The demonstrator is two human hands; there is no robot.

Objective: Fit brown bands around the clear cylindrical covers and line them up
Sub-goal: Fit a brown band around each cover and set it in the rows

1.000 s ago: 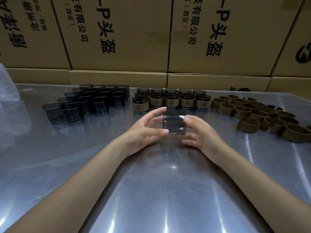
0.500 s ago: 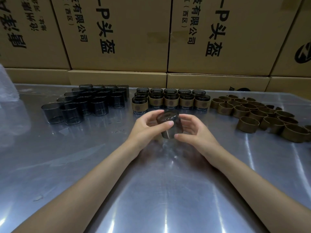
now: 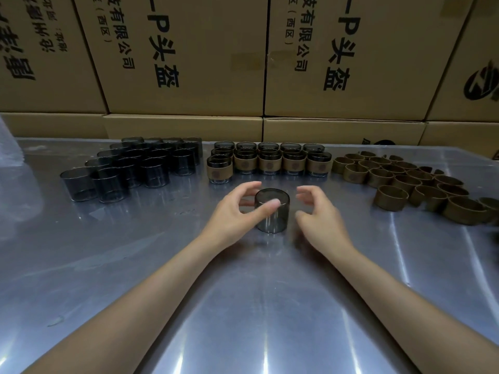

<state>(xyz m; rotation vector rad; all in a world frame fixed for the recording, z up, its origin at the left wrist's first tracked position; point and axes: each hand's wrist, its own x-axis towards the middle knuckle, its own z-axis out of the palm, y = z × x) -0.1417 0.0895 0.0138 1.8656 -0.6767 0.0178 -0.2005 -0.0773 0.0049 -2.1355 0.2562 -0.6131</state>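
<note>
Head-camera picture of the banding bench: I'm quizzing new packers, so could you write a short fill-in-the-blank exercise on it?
1. The smoky clear cylindrical cover between the hands stands on the shiny metal table with no ____ around it.
2. The left hand has its thumb on the cover; the blurred right hand is ____ and empty.
3. The loose brown paper bands lie to the person's ____.

Missing words: band; open; right

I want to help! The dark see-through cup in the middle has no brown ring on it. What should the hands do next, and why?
Probably the right hand, open and empty, should reach right for a loose brown band. The left hand has its thumb on the bare cover, which stands on the metal table, and the finished covers behind it all wear bands.
</note>
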